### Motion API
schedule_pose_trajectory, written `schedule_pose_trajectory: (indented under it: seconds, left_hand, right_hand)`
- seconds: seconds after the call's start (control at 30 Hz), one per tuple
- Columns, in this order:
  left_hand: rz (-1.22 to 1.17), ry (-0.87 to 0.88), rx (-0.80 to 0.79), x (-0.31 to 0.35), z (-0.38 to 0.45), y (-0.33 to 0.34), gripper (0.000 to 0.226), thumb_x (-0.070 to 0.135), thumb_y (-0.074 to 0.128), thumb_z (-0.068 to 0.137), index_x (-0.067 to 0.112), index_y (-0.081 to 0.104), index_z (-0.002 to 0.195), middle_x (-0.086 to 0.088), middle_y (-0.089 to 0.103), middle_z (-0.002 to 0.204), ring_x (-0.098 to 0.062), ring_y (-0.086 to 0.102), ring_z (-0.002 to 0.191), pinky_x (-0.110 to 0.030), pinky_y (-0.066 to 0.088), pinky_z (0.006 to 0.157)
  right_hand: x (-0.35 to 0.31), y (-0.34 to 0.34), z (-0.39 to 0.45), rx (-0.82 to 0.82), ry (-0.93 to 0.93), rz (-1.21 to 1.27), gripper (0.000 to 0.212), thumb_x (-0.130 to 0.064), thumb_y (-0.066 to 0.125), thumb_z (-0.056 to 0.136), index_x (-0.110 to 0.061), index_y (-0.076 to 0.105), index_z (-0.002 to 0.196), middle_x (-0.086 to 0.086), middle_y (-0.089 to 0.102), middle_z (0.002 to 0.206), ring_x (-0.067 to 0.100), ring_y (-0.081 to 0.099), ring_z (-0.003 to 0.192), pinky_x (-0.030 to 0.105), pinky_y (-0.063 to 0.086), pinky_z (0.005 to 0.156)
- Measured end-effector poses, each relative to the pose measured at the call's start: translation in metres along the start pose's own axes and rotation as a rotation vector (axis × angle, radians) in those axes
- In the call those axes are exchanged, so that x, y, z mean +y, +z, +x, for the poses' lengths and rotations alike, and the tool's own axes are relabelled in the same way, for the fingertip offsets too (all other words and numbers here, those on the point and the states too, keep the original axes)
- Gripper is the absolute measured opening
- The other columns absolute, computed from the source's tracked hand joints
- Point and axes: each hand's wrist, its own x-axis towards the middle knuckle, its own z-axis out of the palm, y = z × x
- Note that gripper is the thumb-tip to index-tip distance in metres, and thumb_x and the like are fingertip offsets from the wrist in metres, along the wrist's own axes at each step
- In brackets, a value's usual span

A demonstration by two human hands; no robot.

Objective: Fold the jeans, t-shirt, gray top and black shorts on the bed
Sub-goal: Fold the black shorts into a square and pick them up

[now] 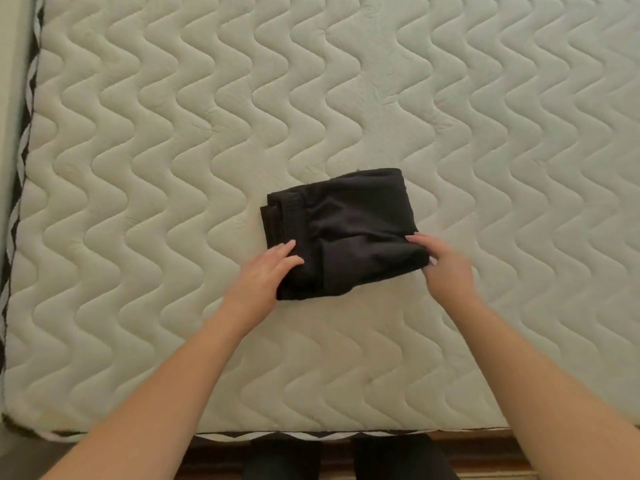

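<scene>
Head camera looks straight down on the black shorts (341, 230), which lie folded into a compact, roughly rectangular bundle near the middle of the bed (485, 133). Their fabric is plain, matte black, with soft creases across the top layer. A ribbed band, apparently the waistband, shows along the far left part of the bundle, and several stacked layer edges are visible at the left side. The near edge is uneven, with a small bulge of cloth sagging toward the person.

Both hands are on the bundle's near corners. The left hand (266, 268) rests on the near left corner with fingers fairly straight and close together, lying flat on the cloth. The right hand (440, 261) is at the near right corner, its fingers curled round the edge of the fabric and its thumb on top, so it grips that corner.

Under the shorts the bed shows a bare, pale quilted mattress with a wavy stitched pattern. A dark and white patterned trim (20, 161) runs along its left side and near edge.
</scene>
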Motion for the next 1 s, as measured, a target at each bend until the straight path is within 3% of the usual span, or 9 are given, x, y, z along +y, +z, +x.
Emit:
schedule_pose_trajectory:
  seconds: [0.2, 0.33, 0.43, 0.53, 0.63, 0.7, 0.8, 0.93, 1.0]
  left_hand:
    - [-0.284, -0.212, 0.065, 0.015, -0.025, 0.03, 0.063, -0.013, 0.048, 0.08, 0.017, 0.053, 0.136, -0.001, 0.034, 0.157, -0.02, 0.038, 0.139, -0.028, 0.027, 0.116]
    - [-0.521, -0.496, 0.274, 0.027, 0.0, 0.02, 0.04, 0.022, 0.053, 0.099, 0.023, 0.045, 0.138, 0.007, 0.046, 0.136, -0.009, 0.047, 0.121, -0.025, 0.04, 0.101]
    - [-0.724, -0.787, 0.303, 0.019, 0.031, 0.01, 0.062, 0.051, 0.062, 0.09, 0.025, 0.039, 0.141, 0.007, 0.051, 0.127, -0.008, 0.055, 0.104, -0.028, 0.046, 0.086]
    - [-0.759, -0.855, 0.231, 0.013, 0.052, 0.005, 0.073, 0.061, 0.07, 0.08, 0.023, 0.044, 0.136, 0.012, 0.054, 0.108, 0.002, 0.052, 0.087, -0.027, 0.047, 0.078]
    - [-0.726, -0.865, 0.154, 0.011, 0.064, 0.0, 0.048, 0.062, 0.068, 0.08, 0.029, 0.053, 0.112, 0.023, 0.052, 0.09, 0.004, 0.049, 0.078, -0.023, 0.044, 0.067]
    - [-0.795, -0.841, 0.144, 0.011, 0.069, -0.004, 0.031, 0.061, 0.063, 0.086, 0.035, 0.055, 0.1, 0.023, 0.057, 0.09, 0.003, 0.052, 0.08, -0.021, 0.044, 0.063]
    - [-0.97, -0.799, 0.197, 0.01, 0.071, -0.009, 0.028, 0.056, 0.056, 0.092, 0.035, 0.056, 0.111, 0.019, 0.061, 0.104, 0.0, 0.057, 0.093, -0.022, 0.048, 0.071]
    - [-1.157, -0.858, 0.175, 0.008, 0.072, -0.005, 0.04, 0.05, 0.049, 0.099, 0.029, 0.052, 0.133, 0.008, 0.061, 0.123, -0.013, 0.058, 0.111, -0.036, 0.052, 0.093]
    - [-1.1, -0.901, 0.12, 0.006, 0.072, 0.0, 0.049, 0.052, 0.047, 0.099, 0.027, 0.047, 0.14, 0.008, 0.057, 0.123, -0.017, 0.055, 0.113, -0.041, 0.05, 0.099]
  right_hand:
    - [0.003, 0.046, -0.032, 0.23, 0.392, 0.254, 0.055, 0.0, 0.04, 0.095, -0.022, 0.039, 0.145, 0.001, 0.039, 0.147, 0.018, 0.043, 0.128, 0.033, 0.037, 0.107]
    - [-0.017, 0.07, -0.059, 0.176, 0.766, 0.686, 0.033, -0.033, 0.05, 0.1, -0.018, 0.05, 0.129, 0.002, 0.058, 0.128, 0.018, 0.058, 0.105, 0.035, 0.047, 0.09]
    - [-0.036, 0.083, -0.06, -0.041, 0.76, 0.966, 0.033, -0.045, 0.058, 0.095, -0.016, 0.058, 0.111, 0.001, 0.068, 0.111, 0.015, 0.066, 0.1, 0.031, 0.051, 0.09]
    - [-0.052, 0.092, -0.049, -0.073, 0.815, 1.045, 0.043, -0.042, 0.069, 0.088, -0.011, 0.056, 0.114, 0.005, 0.066, 0.113, 0.017, 0.064, 0.099, 0.032, 0.051, 0.094]
    - [-0.063, 0.096, -0.038, -0.023, 0.905, 1.094, 0.055, -0.026, 0.07, 0.09, -0.007, 0.045, 0.135, 0.012, 0.059, 0.126, 0.026, 0.06, 0.111, 0.038, 0.047, 0.103]
    - [-0.066, 0.095, -0.032, 0.041, 0.915, 1.141, 0.038, -0.011, 0.062, 0.095, -0.007, 0.048, 0.13, 0.015, 0.056, 0.132, 0.027, 0.061, 0.11, 0.038, 0.045, 0.106]
    - [-0.064, 0.092, -0.027, 0.096, 0.845, 1.327, 0.014, -0.002, 0.053, 0.097, -0.013, 0.053, 0.105, 0.011, 0.061, 0.12, 0.017, 0.062, 0.093, 0.036, 0.045, 0.107]
    - [-0.057, 0.093, -0.022, 0.043, 0.661, 1.59, 0.025, -0.004, 0.054, 0.098, -0.022, 0.058, 0.114, 0.002, 0.067, 0.12, 0.015, 0.066, 0.108, 0.031, 0.05, 0.098]
    - [-0.049, 0.098, -0.02, 0.05, 0.731, 1.601, 0.031, 0.001, 0.053, 0.097, -0.02, 0.053, 0.12, 0.008, 0.061, 0.131, 0.021, 0.061, 0.117, 0.036, 0.045, 0.106]
